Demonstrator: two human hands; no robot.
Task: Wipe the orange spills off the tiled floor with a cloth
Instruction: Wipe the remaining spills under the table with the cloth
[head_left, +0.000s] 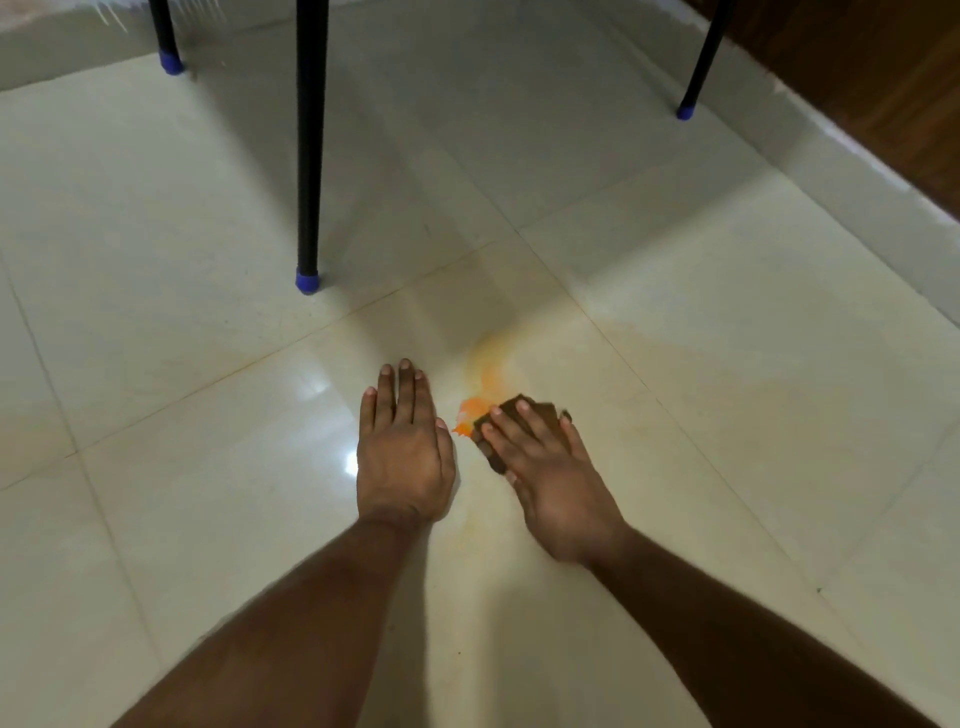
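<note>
— Where are you in the job?

— Mid-wipe, I'd say. My right hand (545, 467) lies flat with straight fingers pressing the brown cloth (524, 421) onto the tiled floor (182, 260), and the cloth's front-left edge touches the bright orange spill (470, 413).

— And your other hand?

— My left hand (402, 447) rests palm-down on the floor just beside the spill, fingers straight and close together, holding nothing. It looks like a prop for my weight.

— How much is left?

— The thick orange blob sits at the cloth's edge, and a paler orange smear (491, 364) runs from it toward the black chair leg (310, 145) with the blue cap. Neither is gone yet.

— So what next?

— I judge the cloth needs to push forward over the blob, then follow the smear, with steady pressure so the liquid is picked up rather than spread. A cleaner fold of cloth may help.
</note>
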